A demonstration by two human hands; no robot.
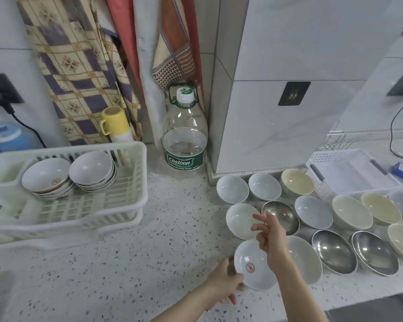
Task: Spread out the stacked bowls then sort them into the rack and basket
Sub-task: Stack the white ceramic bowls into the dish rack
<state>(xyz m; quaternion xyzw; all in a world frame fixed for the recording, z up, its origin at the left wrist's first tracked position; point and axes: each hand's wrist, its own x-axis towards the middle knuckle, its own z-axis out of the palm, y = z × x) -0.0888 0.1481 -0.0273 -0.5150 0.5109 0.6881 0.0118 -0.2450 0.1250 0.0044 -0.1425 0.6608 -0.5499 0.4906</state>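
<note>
My left hand grips the rim of a white bowl with a red mark, tilted above the counter. My right hand hovers open just over it, fingers spread, holding nothing. Several bowls lie spread on the counter to the right: white ones, cream ones and steel ones. The white rack at left holds two stacks of white bowls. A white basket stands empty at the back right.
A large water bottle stands at the back centre beside a tiled pillar. A yellow-capped flask sits behind the rack. Cloths hang on the wall. A wire rack and a cable lie at far right.
</note>
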